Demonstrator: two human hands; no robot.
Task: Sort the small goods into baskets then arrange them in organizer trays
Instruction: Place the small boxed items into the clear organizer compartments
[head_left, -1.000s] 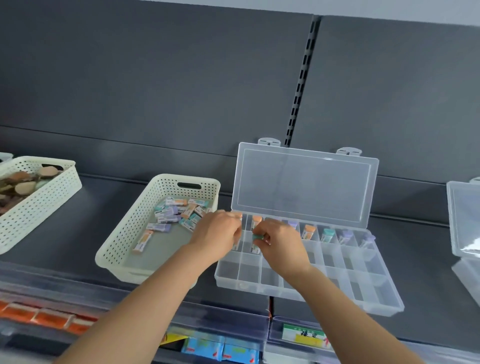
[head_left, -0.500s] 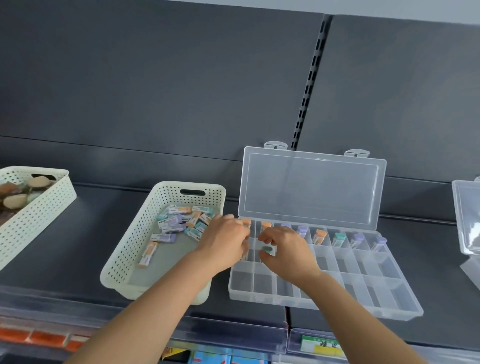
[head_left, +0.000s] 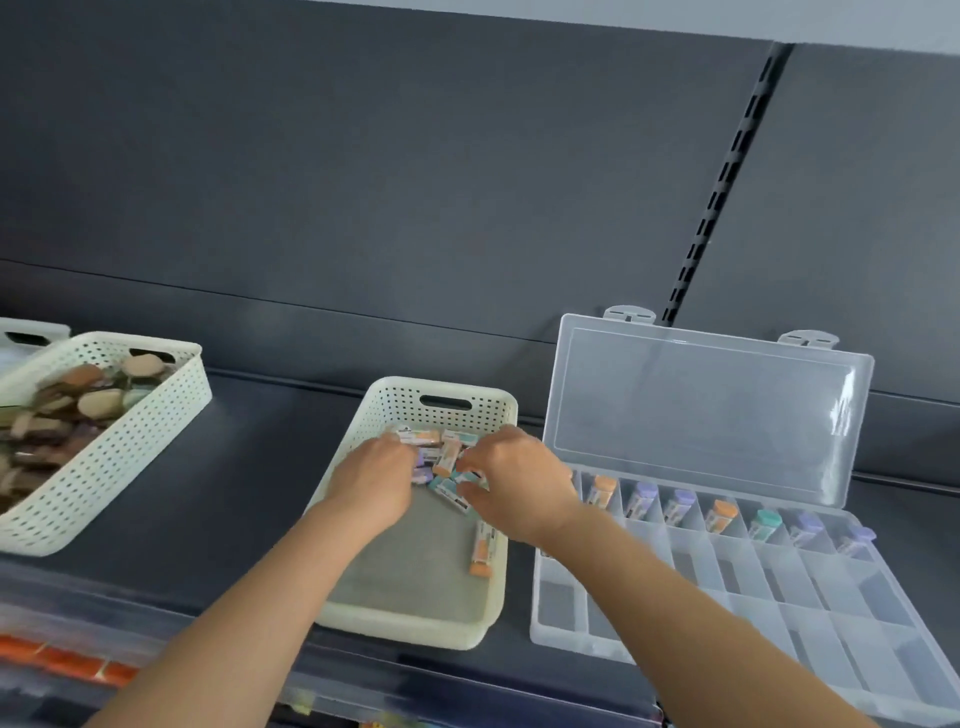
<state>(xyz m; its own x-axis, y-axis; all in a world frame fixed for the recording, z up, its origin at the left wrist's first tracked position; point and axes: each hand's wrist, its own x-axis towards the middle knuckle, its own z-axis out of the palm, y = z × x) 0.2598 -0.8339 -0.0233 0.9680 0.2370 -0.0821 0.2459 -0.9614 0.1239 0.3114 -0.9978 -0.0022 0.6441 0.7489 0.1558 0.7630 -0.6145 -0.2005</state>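
A cream perforated basket (head_left: 410, 618) sits on the dark shelf with several small capped tubes (head_left: 445, 460) piled at its far end and one orange-capped tube (head_left: 483, 551) lying alone by its right wall. Both hands are inside it over the pile. My left hand (head_left: 376, 480) curls its fingers on a purple tube (head_left: 425, 458). My right hand (head_left: 522, 480) pinches a teal-labelled tube (head_left: 470, 475) between thumb and fingers. To the right, the clear organizer tray (head_left: 727, 613) lies open, lid up, with one tube in each of several back-row compartments.
A second cream basket (head_left: 104, 462) full of brown and tan flat pieces stands at the left. The organizer's raised lid (head_left: 706, 410) leans toward the dark back wall. Clear bins with orange items (head_left: 62, 660) line the shelf below the front edge.
Both hands left the organizer's left compartments and moved left into the cream basket, onto the tube pile. The camera view shifted, so everything sits further right.
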